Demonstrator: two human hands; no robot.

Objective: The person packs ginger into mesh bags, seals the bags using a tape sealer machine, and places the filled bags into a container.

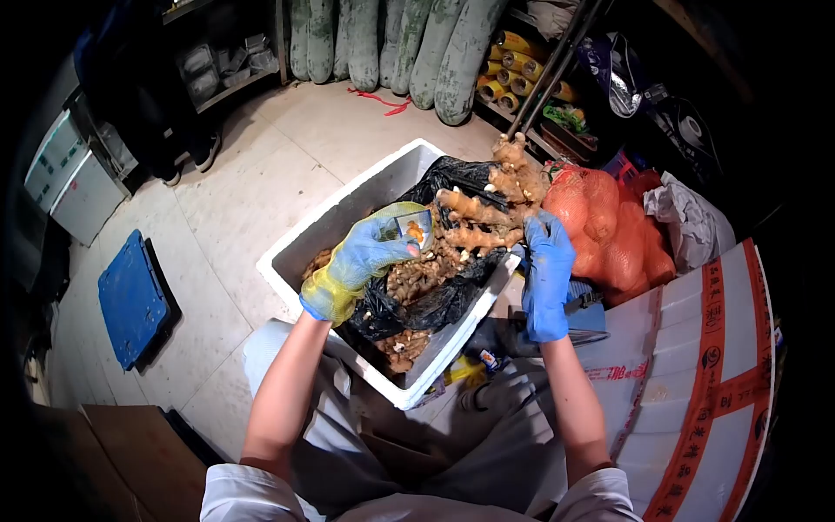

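My right hand (pixel 548 277), in a blue glove, is closed on the right end of a large knobbly ginger root (pixel 477 237), held above the right side of a white foam box (pixel 287 248). My left hand (pixel 370 252) wears a blue glove with yellow mesh over it. Its fingers are closed on a small flat piece (pixel 415 228) with a dark edge and an orange patch; its kind I cannot make out. Beneath both hands, the box holds loose ginger pieces (pixel 404 348) and black plastic bag (pixel 374 313), partly hidden by my left hand.
Orange mesh sacks (pixel 600 226) stand right of the box, beside a white taped foam box (pixel 678 374). Long pale-green gourds (pixel 426 61) lean at the back. A blue flat lid (pixel 132 298) lies on the tiled floor at left. A person's shoe (pixel 209 152) shows beyond.
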